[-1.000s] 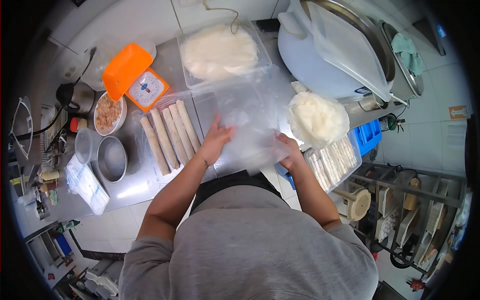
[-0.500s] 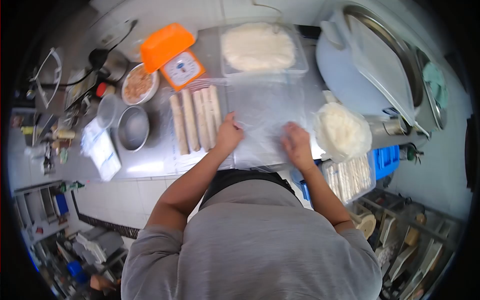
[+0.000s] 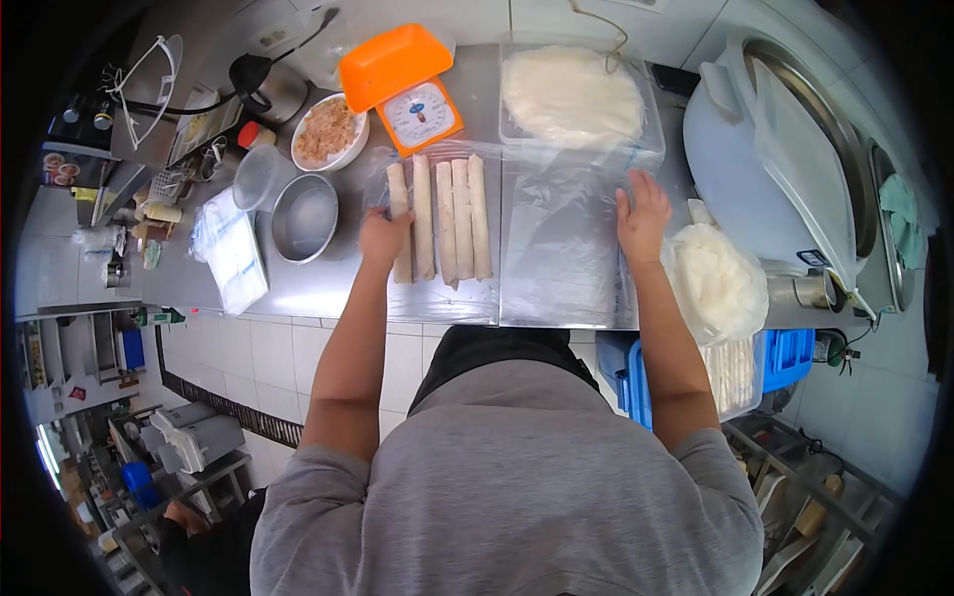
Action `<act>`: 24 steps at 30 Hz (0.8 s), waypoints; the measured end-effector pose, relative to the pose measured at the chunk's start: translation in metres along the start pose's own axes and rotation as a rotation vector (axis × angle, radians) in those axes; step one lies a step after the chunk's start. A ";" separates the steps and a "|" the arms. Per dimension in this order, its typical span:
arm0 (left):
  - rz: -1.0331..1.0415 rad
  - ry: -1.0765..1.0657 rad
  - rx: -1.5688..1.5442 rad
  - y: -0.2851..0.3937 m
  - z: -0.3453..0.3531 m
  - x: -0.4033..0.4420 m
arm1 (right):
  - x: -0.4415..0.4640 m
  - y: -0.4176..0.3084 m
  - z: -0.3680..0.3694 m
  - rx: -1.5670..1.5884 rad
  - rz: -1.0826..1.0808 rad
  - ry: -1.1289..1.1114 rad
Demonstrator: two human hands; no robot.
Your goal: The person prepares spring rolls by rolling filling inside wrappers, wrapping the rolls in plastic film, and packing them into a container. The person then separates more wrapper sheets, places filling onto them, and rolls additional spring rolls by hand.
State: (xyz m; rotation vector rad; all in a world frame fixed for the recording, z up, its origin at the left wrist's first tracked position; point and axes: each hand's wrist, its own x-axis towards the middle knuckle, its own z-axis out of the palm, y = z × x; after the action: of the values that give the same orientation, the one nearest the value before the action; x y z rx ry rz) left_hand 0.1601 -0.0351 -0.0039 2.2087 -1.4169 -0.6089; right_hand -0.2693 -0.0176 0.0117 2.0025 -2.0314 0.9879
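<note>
Head view: looking down past a gray shirt [image 3: 507, 477] onto a shiny metal table [image 3: 333, 298], both bare hands out over it and well apart.
Left hand [image 3: 381, 240]: fingers partly curled around the middle of the leftmost roll [image 3: 402, 266], touching it for sure. Honestly can't tell if that's a proper grip or just contact.
Right hand [image 3: 646, 221]: wide open, fingers pointing away from the body, thumb stuck out, nothing in it that shows. Sits at the right edge of the plastic sheet [image 3: 561, 243]; can't tell if it's pressing down.
Row of rolls: that one plus the other four rolls [image 3: 462, 223], all pale and lying lengthwise on clear plastic, left of the sheet. Three on the right are bunched up, the left two spaced out a bit.
Scale corner: orange scale [image 3: 419, 115] just behind the rolls, its orange tray tipped up at the back. White bowl [image 3: 360, 147] of pinkish-brown filling beside it, metal bowl [image 3: 304, 219] nearer the front.
White stuff: one batch in a clear tub [image 3: 657, 149] behind the sheet, another in a plastic bag [image 3: 720, 283] near the right forearm.
</note>
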 end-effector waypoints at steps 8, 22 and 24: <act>-0.142 -0.312 -0.704 0.047 -0.033 -0.019 | -0.008 -0.061 -0.041 0.572 0.093 -0.030; 0.575 -1.161 -0.062 0.155 0.036 -0.116 | -0.087 -0.003 -0.084 1.373 0.999 -0.419; 0.582 -1.133 -0.128 0.143 0.047 -0.114 | -0.091 -0.002 -0.085 1.295 1.027 -0.390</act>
State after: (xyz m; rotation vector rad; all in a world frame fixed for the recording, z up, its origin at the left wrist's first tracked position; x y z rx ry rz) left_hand -0.0131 0.0097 0.0555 1.1588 -2.2801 -1.7734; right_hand -0.2865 0.1044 0.0322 1.2454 -3.1558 2.8560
